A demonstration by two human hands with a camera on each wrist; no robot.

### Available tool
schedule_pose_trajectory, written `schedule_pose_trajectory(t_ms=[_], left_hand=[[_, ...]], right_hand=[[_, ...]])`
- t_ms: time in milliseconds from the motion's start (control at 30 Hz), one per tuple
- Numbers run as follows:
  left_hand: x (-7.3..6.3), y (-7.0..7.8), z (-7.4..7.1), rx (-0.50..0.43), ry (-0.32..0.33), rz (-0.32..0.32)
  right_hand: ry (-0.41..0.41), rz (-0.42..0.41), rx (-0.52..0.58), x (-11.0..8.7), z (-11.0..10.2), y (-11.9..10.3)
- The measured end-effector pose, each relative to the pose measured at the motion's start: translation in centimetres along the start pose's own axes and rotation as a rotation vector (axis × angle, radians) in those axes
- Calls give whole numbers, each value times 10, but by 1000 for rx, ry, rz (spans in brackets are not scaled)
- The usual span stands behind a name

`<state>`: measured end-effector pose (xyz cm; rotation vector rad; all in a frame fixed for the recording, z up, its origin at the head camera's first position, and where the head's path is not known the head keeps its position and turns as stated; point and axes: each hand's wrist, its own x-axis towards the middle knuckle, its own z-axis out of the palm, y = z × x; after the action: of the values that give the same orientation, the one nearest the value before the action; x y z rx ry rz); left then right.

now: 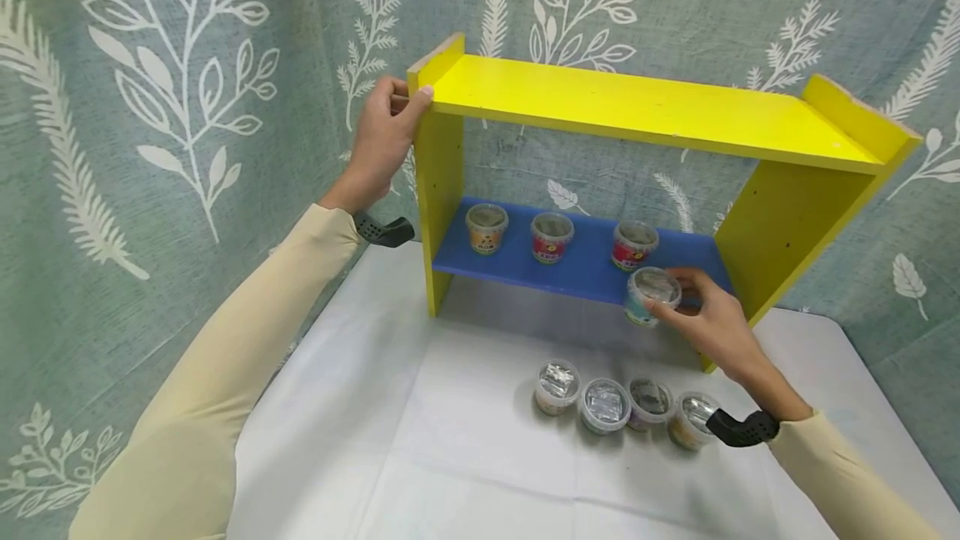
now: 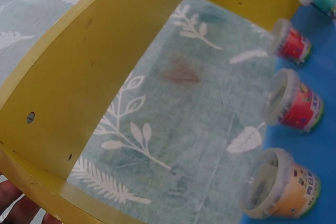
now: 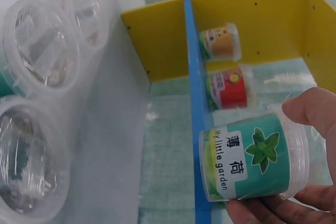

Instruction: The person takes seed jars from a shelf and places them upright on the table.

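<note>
My left hand [image 1: 388, 133] grips the upper left corner of a yellow shelf unit [image 1: 615, 98], thumb over its front edge. In my right hand [image 1: 712, 319] is a clear-lidded tub with a teal mint-leaf label [image 3: 252, 156], held between thumb and fingers at the front edge of the blue shelf board [image 1: 525, 267]. In the right wrist view its base overlaps that board; whether it touches is unclear. On the board stand an orange-label tub [image 1: 486, 229] at the left, a red-label tub [image 1: 551, 237] in the middle and another red-label tub [image 1: 633, 245] right behind the mint tub.
Several lidded tubs stand in a row on the white-covered table [image 1: 480, 457] before the unit, among them a tub [image 1: 557, 387] at the row's left end and a tub [image 1: 693, 421] at its right end. A leaf-patterned curtain [image 1: 315, 40] hangs behind.
</note>
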<state>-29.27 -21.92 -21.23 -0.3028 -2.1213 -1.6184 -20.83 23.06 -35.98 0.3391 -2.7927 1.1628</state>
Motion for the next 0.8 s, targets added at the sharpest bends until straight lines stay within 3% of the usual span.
schedule_pose_trajectory(t_ms=[800], left_hand=[[0,-1,2,-18,9,0]], right_hand=[[-52,-70,74,9,30,-18]])
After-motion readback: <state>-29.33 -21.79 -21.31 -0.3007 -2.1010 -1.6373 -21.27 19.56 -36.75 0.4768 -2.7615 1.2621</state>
